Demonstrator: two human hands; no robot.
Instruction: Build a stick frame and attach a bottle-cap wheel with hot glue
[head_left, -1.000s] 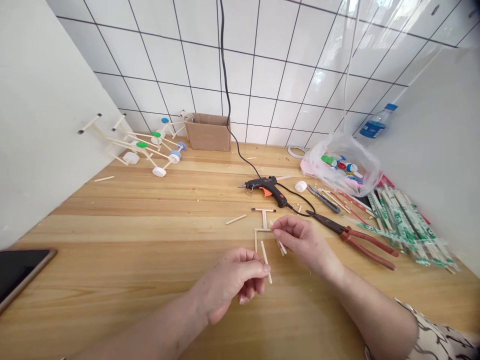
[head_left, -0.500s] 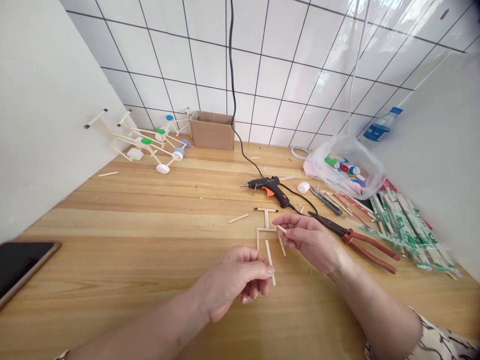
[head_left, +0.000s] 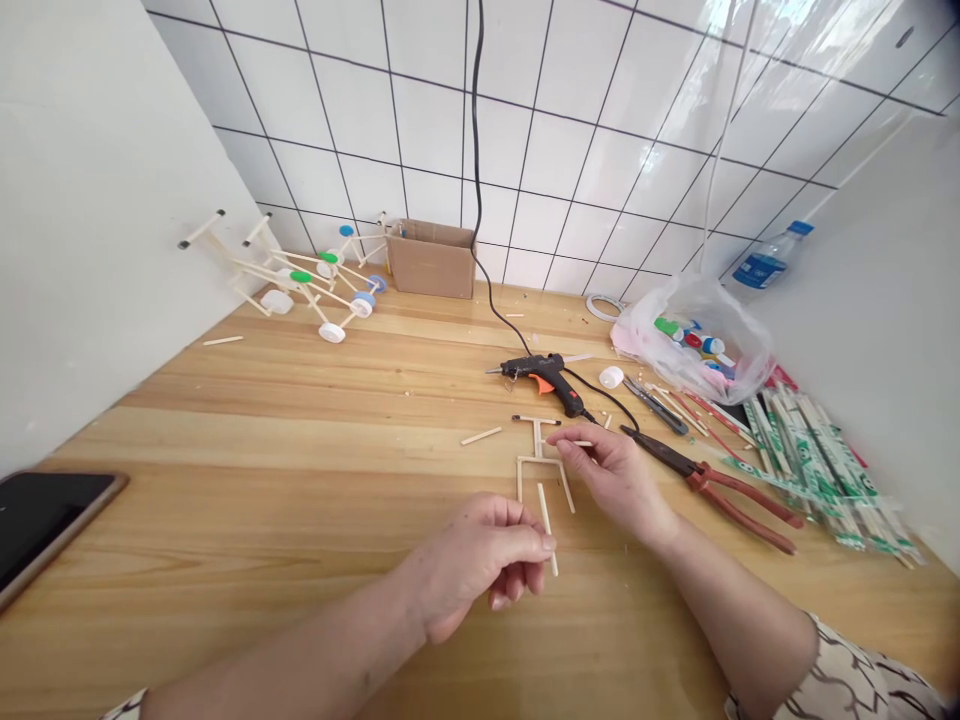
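Between the thumb and fingers of my left hand [head_left: 502, 555] is a pale wooden stick [head_left: 545, 515], tilted slightly from upright. My right hand [head_left: 607, 475] pinches a shorter wooden stick [head_left: 581, 442], held almost level, its ends reaching past the fingertips. Just beyond my hands lies a small frame of glued sticks [head_left: 538, 461], with two legs toward me and a stem ending in a dark-tipped crossbar. The stick in my right hand is close to that stem; whether they touch I cannot tell. My left hand covers the end of one leg.
A black glue gun [head_left: 544, 380] with its cord lies behind the frame. Red-handled pliers [head_left: 712, 480], a utility knife [head_left: 656, 405], wrapped chopsticks [head_left: 825, 465] and a bag of bottle caps [head_left: 697, 335] are at right. Stick cars [head_left: 300, 280], a carton [head_left: 433, 260] and a phone [head_left: 52, 525] are at left.
My right hand has shifted slightly up, away from me, and turned its short stick from slanted to nearly level near the frame's stem. My left hand keeps its hold. The view has shifted slightly.
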